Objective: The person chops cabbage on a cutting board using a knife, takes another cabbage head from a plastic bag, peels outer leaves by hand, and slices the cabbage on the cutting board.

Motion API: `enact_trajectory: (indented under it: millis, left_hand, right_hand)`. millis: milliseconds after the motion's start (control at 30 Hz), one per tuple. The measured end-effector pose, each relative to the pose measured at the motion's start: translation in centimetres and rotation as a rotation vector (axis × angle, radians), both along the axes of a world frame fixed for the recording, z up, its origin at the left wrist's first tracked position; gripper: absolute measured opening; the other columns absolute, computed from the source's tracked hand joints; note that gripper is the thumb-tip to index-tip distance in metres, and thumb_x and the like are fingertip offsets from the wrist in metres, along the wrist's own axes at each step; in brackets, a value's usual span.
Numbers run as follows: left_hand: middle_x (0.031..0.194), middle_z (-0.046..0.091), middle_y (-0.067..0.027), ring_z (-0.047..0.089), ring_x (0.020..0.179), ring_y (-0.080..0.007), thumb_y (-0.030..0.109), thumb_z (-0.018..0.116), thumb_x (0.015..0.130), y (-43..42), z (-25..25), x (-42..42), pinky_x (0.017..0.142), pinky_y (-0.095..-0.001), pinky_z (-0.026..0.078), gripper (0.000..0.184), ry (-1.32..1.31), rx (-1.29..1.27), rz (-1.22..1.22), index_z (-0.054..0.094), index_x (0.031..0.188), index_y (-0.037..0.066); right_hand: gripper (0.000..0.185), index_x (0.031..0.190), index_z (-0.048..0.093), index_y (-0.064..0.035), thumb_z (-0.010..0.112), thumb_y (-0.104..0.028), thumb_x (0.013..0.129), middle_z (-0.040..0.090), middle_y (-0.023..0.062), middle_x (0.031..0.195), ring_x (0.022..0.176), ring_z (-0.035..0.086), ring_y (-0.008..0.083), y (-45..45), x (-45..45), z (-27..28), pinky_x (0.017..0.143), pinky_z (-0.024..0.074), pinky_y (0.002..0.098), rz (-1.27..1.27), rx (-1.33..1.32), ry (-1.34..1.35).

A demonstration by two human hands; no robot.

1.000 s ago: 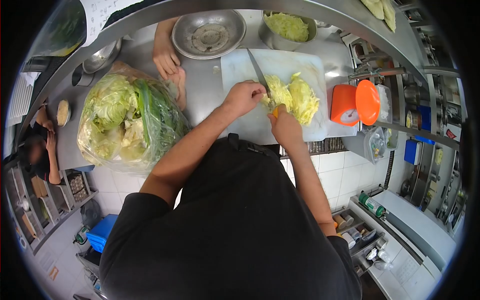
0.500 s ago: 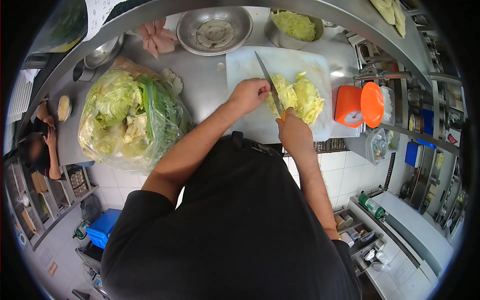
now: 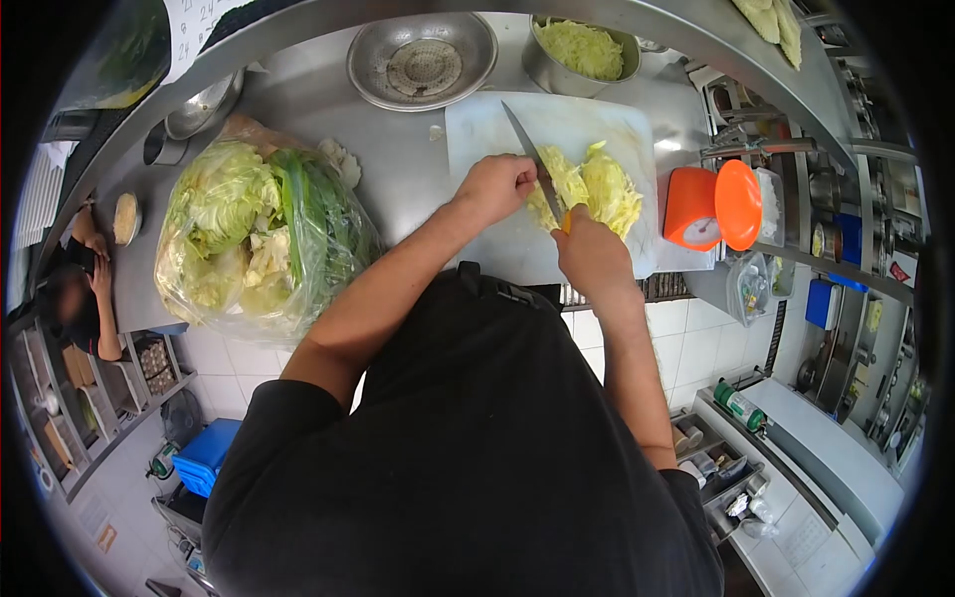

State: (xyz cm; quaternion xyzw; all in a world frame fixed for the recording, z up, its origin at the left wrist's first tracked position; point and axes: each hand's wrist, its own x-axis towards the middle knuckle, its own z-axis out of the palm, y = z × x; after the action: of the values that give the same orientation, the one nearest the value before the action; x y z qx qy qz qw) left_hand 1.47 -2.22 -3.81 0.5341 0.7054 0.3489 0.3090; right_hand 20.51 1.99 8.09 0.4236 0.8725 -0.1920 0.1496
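My right hand (image 3: 595, 254) is closed around the yellow handle of a knife (image 3: 527, 144), whose long blade points away and to the left across the white cutting board (image 3: 477, 129). My left hand (image 3: 495, 187) has its fingers curled together right beside the blade; what they hold, if anything, is hidden. Shredded lettuce (image 3: 609, 189) lies heaped on the board, mostly to the right of the blade, with a few shreds to its left.
A clear plastic bag of lettuce and greens (image 3: 234, 229) stands left on the steel counter (image 3: 403, 149). Behind the board are a metal bowl (image 3: 368, 60) and a pot of shredded lettuce (image 3: 542, 70). An orange scale (image 3: 689, 204) sits right. Another person (image 3: 85, 289) is far left.
A hand at the counter's far left side has gone from view. My right hand and the knife handle have shifted slightly; my left hand stays by the blade.
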Motion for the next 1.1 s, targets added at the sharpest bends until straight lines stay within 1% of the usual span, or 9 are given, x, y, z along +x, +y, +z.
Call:
enact_trajectory:
  millis: [100,300,400,467,567,600,700,800,1100]
  left_hand:
    - [0.091,0.076,-0.0108,0.074,0.081,-0.0253,0.008,0.078,0.091,0.0,-0.2,0.2,0.076,-0.0386,0.059,0.011,-0.010,0.020,0.014,0.072,0.100,0.004]
    - [0.092,0.077,-0.0115,0.075,0.081,-0.0242,0.009,0.077,0.092,-0.1,-0.3,0.1,0.075,-0.0366,0.059,0.011,-0.067,-0.013,0.018,0.074,0.101,0.004]
    - [0.088,0.076,-0.0125,0.073,0.081,-0.0332,0.012,0.078,0.089,-0.1,-0.1,0.0,0.075,-0.0427,0.059,0.011,-0.094,0.021,0.038,0.074,0.096,0.006]
    - [0.088,0.077,-0.0125,0.074,0.081,-0.0331,0.012,0.077,0.089,-0.1,-0.7,0.0,0.075,-0.0426,0.059,0.010,-0.103,0.030,0.038,0.075,0.097,0.006]
    - [0.089,0.077,-0.0124,0.074,0.082,-0.0330,0.012,0.077,0.090,-0.3,-0.8,-0.1,0.076,-0.0427,0.059,0.010,-0.074,0.031,0.033,0.075,0.098,0.006]
    - [0.089,0.077,-0.0123,0.074,0.083,-0.0330,0.011,0.076,0.090,-0.1,-0.7,-0.1,0.076,-0.0428,0.059,0.010,-0.057,0.033,0.029,0.075,0.098,0.006]
    - [0.090,0.078,-0.0108,0.076,0.081,-0.0240,0.009,0.075,0.092,-0.2,-0.6,-0.1,0.076,-0.0364,0.060,0.010,-0.033,0.007,0.017,0.075,0.101,0.005]
    - [0.089,0.078,-0.0114,0.076,0.081,-0.0254,0.009,0.076,0.092,-0.1,-0.5,0.2,0.075,-0.0373,0.060,0.008,-0.034,0.008,0.062,0.073,0.098,0.004]
    - [0.091,0.078,-0.0123,0.076,0.081,-0.0287,0.011,0.075,0.091,0.1,-0.1,0.1,0.076,-0.0390,0.060,0.010,0.017,-0.054,0.030,0.075,0.100,0.005]
  right_hand:
    - [0.035,0.114,0.053,0.0031,0.065,-0.028,0.106,0.076,0.0253,0.088,0.087,0.077,0.0440,-0.8,0.3,0.9,0.076,0.0618,0.0504,0.002,-0.007,-0.018]
    - [0.035,0.117,0.051,0.0024,0.064,-0.029,0.106,0.076,0.0258,0.088,0.087,0.076,0.0446,-1.7,0.6,-2.5,0.077,0.0613,0.0509,-0.062,-0.007,0.011]
    - [0.035,0.118,0.050,0.0019,0.063,-0.029,0.107,0.075,0.0261,0.089,0.088,0.076,0.0449,-1.3,0.3,-6.4,0.078,0.0609,0.0520,-0.108,-0.007,0.040]
    - [0.036,0.118,0.050,0.0021,0.062,-0.030,0.108,0.075,0.0269,0.090,0.090,0.076,0.0456,-1.3,-0.4,-8.1,0.079,0.0605,0.0531,-0.162,-0.019,0.045]
    - [0.038,0.119,0.051,0.0025,0.064,-0.031,0.106,0.074,0.0294,0.088,0.088,0.073,0.0498,-0.6,-0.2,-7.2,0.079,0.0585,0.0573,-0.123,-0.017,0.104]
    - [0.037,0.119,0.051,0.0026,0.063,-0.030,0.107,0.074,0.0288,0.090,0.090,0.074,0.0485,-0.4,-0.3,-5.8,0.079,0.0592,0.0556,-0.105,-0.020,0.066]
    - [0.035,0.118,0.051,0.0026,0.062,-0.029,0.108,0.076,0.0271,0.094,0.092,0.076,0.0453,-0.4,-0.8,-1.2,0.080,0.0609,0.0517,-0.057,-0.032,-0.015]
    - [0.035,0.118,0.051,0.0024,0.062,-0.029,0.108,0.076,0.0264,0.093,0.091,0.077,0.0446,-1.2,-0.3,0.1,0.080,0.0613,0.0510,-0.044,-0.033,-0.024]
    - [0.037,0.120,0.048,0.0024,0.062,-0.029,0.108,0.076,0.0270,0.091,0.089,0.077,0.0443,-1.6,-0.7,-7.5,0.077,0.0618,0.0516,-0.130,-0.004,0.023]
